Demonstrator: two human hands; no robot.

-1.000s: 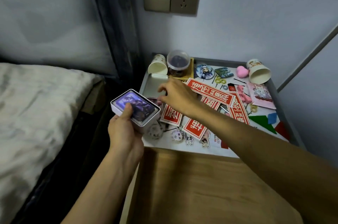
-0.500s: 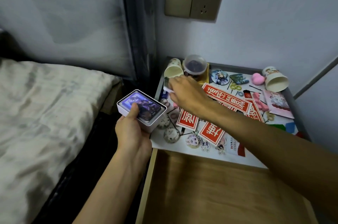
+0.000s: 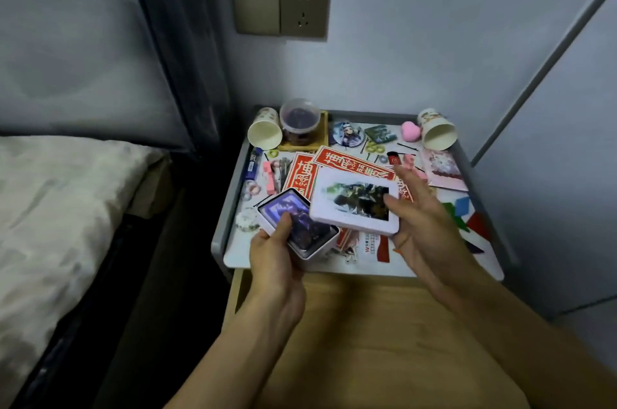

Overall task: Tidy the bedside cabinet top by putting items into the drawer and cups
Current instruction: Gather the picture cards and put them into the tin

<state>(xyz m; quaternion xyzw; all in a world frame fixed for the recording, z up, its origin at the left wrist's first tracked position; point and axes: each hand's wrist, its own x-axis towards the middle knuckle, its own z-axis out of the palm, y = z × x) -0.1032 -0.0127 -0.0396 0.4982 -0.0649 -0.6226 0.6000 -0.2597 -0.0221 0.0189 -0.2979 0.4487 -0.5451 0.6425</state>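
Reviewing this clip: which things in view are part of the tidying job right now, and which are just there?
Job: tin box in the left hand; lid in the right hand; left paper cup; right paper cup; open drawer; red paper strips, badge, pink heart on the cabinet top.
Just there: bed; wall socket; curtain.

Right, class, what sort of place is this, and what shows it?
Probably a bedroom or dorm room: a bed with pale bedding stands beside a small cabinet strewn with trinkets, below a wall socket.
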